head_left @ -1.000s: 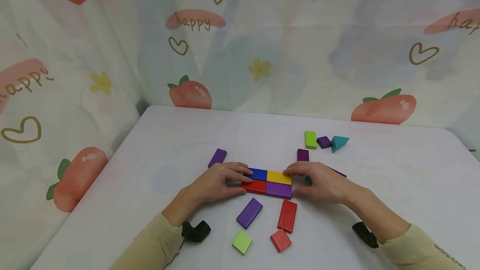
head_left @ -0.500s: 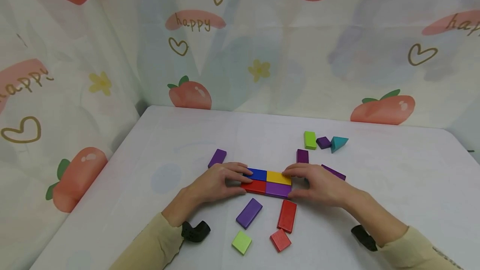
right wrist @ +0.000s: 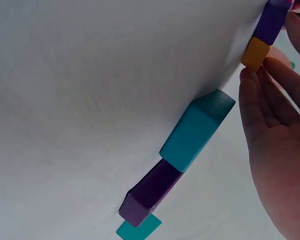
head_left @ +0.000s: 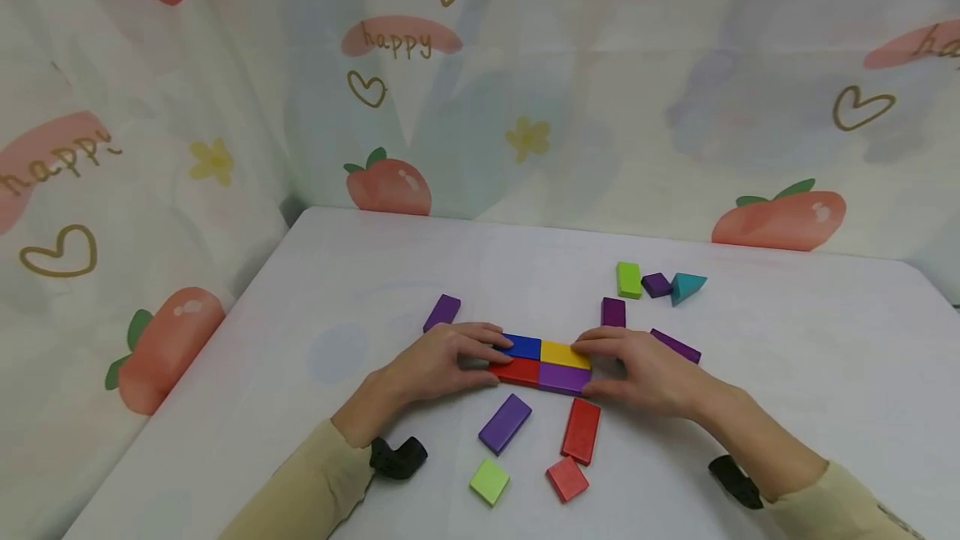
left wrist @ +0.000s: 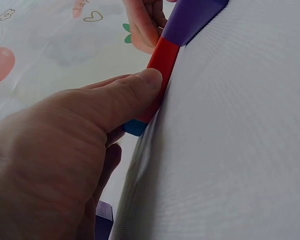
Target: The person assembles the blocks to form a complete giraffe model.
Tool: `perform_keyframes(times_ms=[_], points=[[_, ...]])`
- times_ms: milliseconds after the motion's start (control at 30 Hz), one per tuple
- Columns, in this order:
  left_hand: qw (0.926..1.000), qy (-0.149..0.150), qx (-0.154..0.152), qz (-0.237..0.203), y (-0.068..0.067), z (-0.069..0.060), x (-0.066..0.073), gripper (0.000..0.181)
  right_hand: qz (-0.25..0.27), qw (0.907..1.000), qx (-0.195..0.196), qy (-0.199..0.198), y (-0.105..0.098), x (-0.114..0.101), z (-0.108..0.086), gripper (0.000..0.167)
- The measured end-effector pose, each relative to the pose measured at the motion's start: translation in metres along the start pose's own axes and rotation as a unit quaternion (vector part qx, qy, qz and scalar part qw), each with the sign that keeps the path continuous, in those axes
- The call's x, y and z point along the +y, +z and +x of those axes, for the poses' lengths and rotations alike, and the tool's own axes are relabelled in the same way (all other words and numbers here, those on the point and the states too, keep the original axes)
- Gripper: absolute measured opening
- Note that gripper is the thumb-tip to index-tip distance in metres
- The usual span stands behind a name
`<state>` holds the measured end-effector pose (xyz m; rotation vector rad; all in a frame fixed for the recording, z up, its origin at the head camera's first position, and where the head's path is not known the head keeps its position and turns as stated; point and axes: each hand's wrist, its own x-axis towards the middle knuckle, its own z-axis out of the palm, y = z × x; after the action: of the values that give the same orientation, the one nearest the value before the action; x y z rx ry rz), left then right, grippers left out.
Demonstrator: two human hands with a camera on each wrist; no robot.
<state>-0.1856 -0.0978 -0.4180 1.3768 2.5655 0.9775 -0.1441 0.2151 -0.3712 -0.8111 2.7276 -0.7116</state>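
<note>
Four flat blocks lie edge to edge in two rows in the head view: blue [head_left: 522, 347] and yellow [head_left: 562, 355] behind, red [head_left: 519, 371] and purple [head_left: 564, 379] in front. My left hand [head_left: 442, 362] pinches the left end, its thumb along the red block's near side and fingers over the blue and red ones. At the right end my right hand [head_left: 652, 372] pinches the yellow and purple blocks, thumb at the purple block's near corner. The left wrist view shows the left thumb against the red block [left wrist: 165, 60]; in the right wrist view fingers touch the yellow block [right wrist: 256, 53].
Nearer the camera lie a loose purple block [head_left: 505, 424], a red block [head_left: 581, 432], a green one [head_left: 490, 482] and a small red one [head_left: 567, 479]. Behind are a green block [head_left: 628, 280], a teal piece [head_left: 686, 287] and several purple blocks. Teal blocks [right wrist: 192, 135] stand beside the right hand.
My right thumb has come in from beside the right end to the purple block's near corner. The left hand keeps its hold. The head view has shifted slightly.
</note>
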Motion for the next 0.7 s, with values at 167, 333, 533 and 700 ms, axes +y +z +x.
perform_keyframes(times_ms=[167,333,533,700], points=[[1.0000,-0.004,-0.005,0.002,0.0003,-0.0001,-0.0001,0.034,-0.004,1.0000,0.004,0.005,0.0019,-0.0006,-0.0016,0.051],[0.9999,-0.012,-0.004,-0.002,-0.0011,0.0006,0.0004,0.034,0.001,1.0000,0.005,-0.003,0.0011,-0.0008,-0.0008,0.052],[0.9998,-0.016,-0.006,-0.005,-0.0007,0.0008,0.0006,0.035,0.003,1.0000,0.004,0.000,0.0014,-0.0012,-0.0012,0.053],[0.9999,-0.011,-0.003,-0.009,-0.0001,0.0007,0.0014,0.035,0.002,1.0000,0.003,0.004,0.0021,-0.0013,-0.0017,0.052]])
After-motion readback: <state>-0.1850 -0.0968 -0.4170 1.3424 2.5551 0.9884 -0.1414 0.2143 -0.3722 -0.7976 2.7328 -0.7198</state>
